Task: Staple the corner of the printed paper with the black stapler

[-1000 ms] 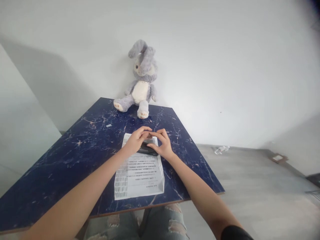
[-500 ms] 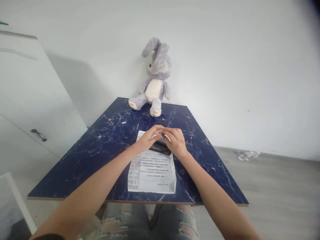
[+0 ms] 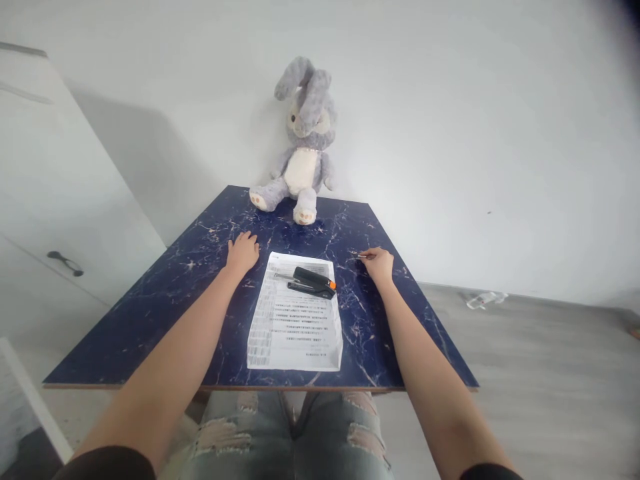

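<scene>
A black stapler (image 3: 314, 289) with an orange tip lies opened on the sheets of printed paper (image 3: 300, 333), its thin metal rail (image 3: 284, 275) poking out to the left. My left hand (image 3: 243, 253) rests on the table to the left of the paper, open, fingers spread and pointing away from me. It covers the spot where a small white piece lay. To the right of the paper, my right hand (image 3: 379, 264) is closed in a pinch at the tabletop. A small, thin, shiny piece (image 3: 357, 255) shows at its fingertips; its exact kind is unclear.
The dark blue marbled table (image 3: 165, 320) carries all this. At its far edge a grey plush rabbit (image 3: 303, 167) sits against the white wall. A white cabinet (image 3: 65, 180) stands on the left. On the floor at right lies a clear plastic item (image 3: 485, 300).
My hands have parted from above the stapler, the left going left and the right going right. The stapler now lies uncovered on the paper. The small white piece is now hidden.
</scene>
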The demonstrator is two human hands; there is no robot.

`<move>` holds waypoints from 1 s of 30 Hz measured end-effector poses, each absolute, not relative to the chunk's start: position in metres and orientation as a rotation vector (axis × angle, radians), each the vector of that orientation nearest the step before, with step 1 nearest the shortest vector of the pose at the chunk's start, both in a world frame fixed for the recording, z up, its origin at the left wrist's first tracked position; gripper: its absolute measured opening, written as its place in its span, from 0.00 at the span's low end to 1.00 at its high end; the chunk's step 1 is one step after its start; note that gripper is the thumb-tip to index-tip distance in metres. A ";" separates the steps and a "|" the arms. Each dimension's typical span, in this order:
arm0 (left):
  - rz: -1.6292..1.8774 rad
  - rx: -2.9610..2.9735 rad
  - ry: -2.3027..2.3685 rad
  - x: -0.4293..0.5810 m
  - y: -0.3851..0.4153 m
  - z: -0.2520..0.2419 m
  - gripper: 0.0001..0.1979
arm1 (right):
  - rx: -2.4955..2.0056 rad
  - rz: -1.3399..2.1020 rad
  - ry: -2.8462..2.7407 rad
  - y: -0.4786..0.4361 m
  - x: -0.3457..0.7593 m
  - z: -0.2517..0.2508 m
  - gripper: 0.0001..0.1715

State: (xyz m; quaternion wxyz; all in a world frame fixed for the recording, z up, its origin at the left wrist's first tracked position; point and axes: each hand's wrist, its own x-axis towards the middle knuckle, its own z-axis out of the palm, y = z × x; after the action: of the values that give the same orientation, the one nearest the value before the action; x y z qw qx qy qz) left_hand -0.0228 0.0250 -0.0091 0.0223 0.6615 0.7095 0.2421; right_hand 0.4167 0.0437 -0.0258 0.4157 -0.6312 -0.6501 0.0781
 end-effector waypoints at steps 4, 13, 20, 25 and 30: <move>0.675 2.167 2.172 -0.021 0.022 -0.004 0.20 | -1.521 0.226 -1.680 0.047 0.412 -0.030 0.05; 0.889 2.130 2.231 -0.029 0.027 -0.009 0.20 | -1.468 0.157 -1.660 0.044 0.407 -0.023 0.06; 0.951 2.081 2.215 -0.030 0.027 -0.009 0.10 | -1.156 0.167 -1.742 0.003 0.360 0.011 0.12; 1.378 1.704 1.897 -0.016 0.028 -0.008 0.03 | -0.767 0.488 -2.168 -0.022 0.315 0.017 0.20; 1.660 1.245 1.237 0.001 0.030 -0.007 0.08 | -0.666 0.673 -2.302 -0.025 0.310 0.015 0.26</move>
State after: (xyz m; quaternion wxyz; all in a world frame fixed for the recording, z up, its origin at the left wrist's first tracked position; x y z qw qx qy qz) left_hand 0.0009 0.0299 -0.0067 0.3550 0.4816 0.4788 0.6424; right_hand 0.3104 -0.0248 0.0154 0.3206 -0.2535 -0.8759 0.2563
